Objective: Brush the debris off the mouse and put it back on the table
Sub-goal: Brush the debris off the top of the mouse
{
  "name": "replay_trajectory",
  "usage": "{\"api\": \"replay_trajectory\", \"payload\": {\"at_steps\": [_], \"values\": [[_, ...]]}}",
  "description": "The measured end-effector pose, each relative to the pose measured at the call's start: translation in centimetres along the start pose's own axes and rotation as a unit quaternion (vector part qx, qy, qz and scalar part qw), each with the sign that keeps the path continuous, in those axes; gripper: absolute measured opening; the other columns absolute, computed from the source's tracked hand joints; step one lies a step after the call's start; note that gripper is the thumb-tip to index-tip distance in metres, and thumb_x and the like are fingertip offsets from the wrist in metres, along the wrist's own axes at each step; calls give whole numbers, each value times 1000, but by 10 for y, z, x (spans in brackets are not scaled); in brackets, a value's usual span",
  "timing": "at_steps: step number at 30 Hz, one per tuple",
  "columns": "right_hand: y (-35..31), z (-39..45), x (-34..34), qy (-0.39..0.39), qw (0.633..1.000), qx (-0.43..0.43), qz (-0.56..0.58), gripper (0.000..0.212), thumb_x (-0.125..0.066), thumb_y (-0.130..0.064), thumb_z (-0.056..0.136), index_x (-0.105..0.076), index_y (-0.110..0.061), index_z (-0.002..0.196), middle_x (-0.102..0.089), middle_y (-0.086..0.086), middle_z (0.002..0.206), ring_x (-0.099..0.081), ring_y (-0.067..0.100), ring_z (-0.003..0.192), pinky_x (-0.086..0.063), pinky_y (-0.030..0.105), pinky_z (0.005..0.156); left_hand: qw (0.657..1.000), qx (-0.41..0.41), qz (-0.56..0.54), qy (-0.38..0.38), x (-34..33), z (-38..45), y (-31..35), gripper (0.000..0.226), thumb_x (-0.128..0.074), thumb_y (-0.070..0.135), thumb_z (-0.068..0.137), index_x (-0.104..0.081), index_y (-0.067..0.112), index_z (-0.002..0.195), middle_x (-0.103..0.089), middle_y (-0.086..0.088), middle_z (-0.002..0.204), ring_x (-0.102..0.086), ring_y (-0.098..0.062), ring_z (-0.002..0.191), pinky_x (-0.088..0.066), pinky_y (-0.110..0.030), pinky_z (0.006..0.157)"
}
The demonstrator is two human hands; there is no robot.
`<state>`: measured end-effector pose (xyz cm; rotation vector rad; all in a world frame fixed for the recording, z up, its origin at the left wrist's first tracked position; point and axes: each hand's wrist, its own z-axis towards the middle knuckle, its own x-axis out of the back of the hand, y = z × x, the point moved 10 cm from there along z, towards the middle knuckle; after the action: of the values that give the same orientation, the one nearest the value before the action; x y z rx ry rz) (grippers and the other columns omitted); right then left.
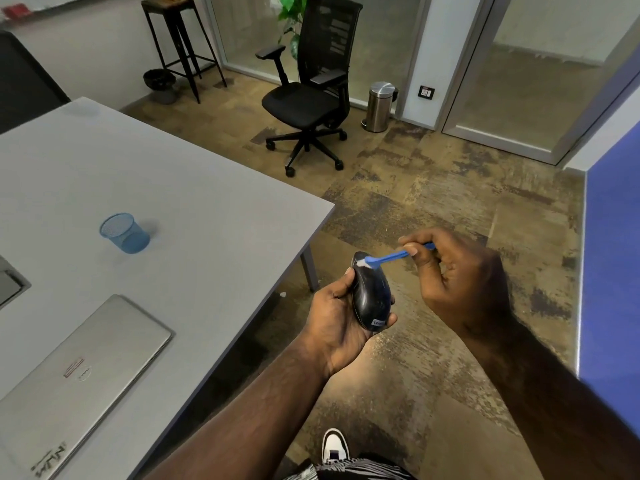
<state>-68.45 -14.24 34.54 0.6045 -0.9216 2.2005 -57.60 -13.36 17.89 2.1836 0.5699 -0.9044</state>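
A glossy black mouse (372,296) with a small blue label at its near end rests in my left hand (337,320), held out over the floor to the right of the grey table (180,188). My right hand (457,275) pinches a small blue brush (391,257) between thumb and fingers. The brush's white bristles touch the far end of the mouse. My left thumb presses the mouse's left side.
On the table lie a closed silver laptop (79,379) near me and a blue mesh cup (125,233) farther back. A black office chair (311,88), a steel bin (379,105) and a tall stool (180,43) stand across the carpet. A blue panel (613,258) rises at right.
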Motion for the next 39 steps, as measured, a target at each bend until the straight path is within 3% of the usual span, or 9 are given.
{"api": "replay_trajectory", "payload": {"at_steps": [4, 6, 10, 15, 19, 24, 29, 34, 39], "values": [[-4, -3, -10, -76, 995, 28, 59, 17, -56, -22, 93, -71, -14, 92, -70, 1, 72, -64, 21, 60, -51, 38, 48, 1000, -5, 15, 0, -1, -1, -1, 49, -39, 40, 97, -54, 6, 130, -56, -15, 104, -56, -25, 84, -46, -41, 75], [-6, -3, -10, -76, 995, 41, 53, 17, -57, -21, 92, -72, -13, 92, -71, 0, 74, -65, 19, 60, -51, 37, 48, 1000, -7, 12, 1, -1, 0, 0, 49, -40, 40, 97, -53, 6, 130, -56, -14, 105, -55, -25, 84, -46, -41, 75], [-4, -3, -1, -32, 999, 33, 29, 19, -58, -21, 94, -73, -10, 96, -72, 3, 75, -65, 20, 60, -52, 36, 48, 1000, -9, 10, 0, -1, 1, 2, 47, -42, 41, 95, -58, 7, 123, -60, -12, 101, -58, -25, 85, -48, -39, 73], [-19, -10, -17, -102, 991, 75, 37, 18, -58, -21, 92, -74, -12, 92, -71, 1, 73, -63, 18, 59, -49, 34, 48, 1000, -14, 8, 6, 1, 2, 0, 40, -43, 41, 96, -67, 10, 106, -67, -10, 95, -61, -24, 85, -49, -40, 76], [-13, -3, -1, -31, 998, 56, 11, 19, -57, -19, 94, -74, -10, 95, -72, 1, 76, -64, 16, 61, -51, 33, 48, 1000, -14, 1, 15, 3, 2, 0, 46, -39, 42, 97, -59, 8, 122, -62, -13, 99, -59, -25, 83, -50, -39, 71], [-24, -11, -17, -115, 987, 106, 42, 18, -57, -18, 89, -73, -11, 87, -73, -1, 76, -67, 15, 64, -52, 33, 51, 1000, -17, -21, -2, -1, 1, 3, 50, -37, 40, 99, -52, 6, 133, -57, -16, 117, -60, -28, 92, -47, -42, 78], [-6, -8, 7, -12, 998, 63, 4, 17, -59, -16, 93, -74, -8, 93, -75, 2, 81, -69, 19, 66, -54, 36, 52, 999, -24, -28, -8, 5, 5, 6, 51, -36, 43, 98, -55, 5, 127, -64, -17, 110, -62, -28, 86, -53, -42, 70], [-17, -14, 0, -36, 994, 100, 36, 15, -60, -15, 91, -74, -8, 89, -74, -3, 82, -67, 11, 70, -52, 29, 58, 998, -20, -57, -21, 10, 9, 4, 51, -36, 43, 99, -63, 5, 118, -65, -18, 113, -62, -30, 89, -55, -43, 72], [5, -6, 11, 38, 999, 29, 5, 16, -60, -15, 95, -74, -8, 98, -76, 2, 86, -70, 19, 70, -55, 38, 54, 997, -16, -54, -54, 2, 9, 2, 56, -35, 44, 97, -67, 4, 120, -62, -20, 122, -62, -31, 91, -56, -42, 72]]}}
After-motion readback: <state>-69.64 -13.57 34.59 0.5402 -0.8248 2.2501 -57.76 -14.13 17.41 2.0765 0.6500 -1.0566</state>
